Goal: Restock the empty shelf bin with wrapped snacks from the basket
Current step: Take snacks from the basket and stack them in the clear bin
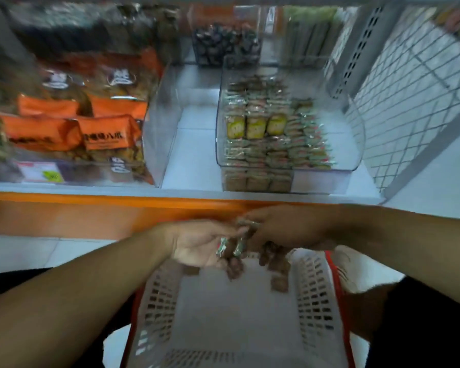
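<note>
A white slotted basket [314,296] with a red rim sits below me, with a few brown wrapped snacks [279,282] lying at its far end. My left hand [197,245] hovers over the basket's far edge, palm up, holding wrapped snacks [230,247] with green and red ends. My right hand [284,229] meets it from the right and pinches a small wrapped snack [246,223]. On the shelf above stands a clear bin [356,144], partly filled with rows of wrapped snacks [266,139]. The image is blurred.
A clear bin of orange snack bags [72,128] stands at the shelf's left. Between the two bins is a bare strip of white shelf [191,144]. Behind are a bin of dark sweets [223,46] and a white wire-mesh side panel [409,102]. An orange shelf edge [117,205] runs across.
</note>
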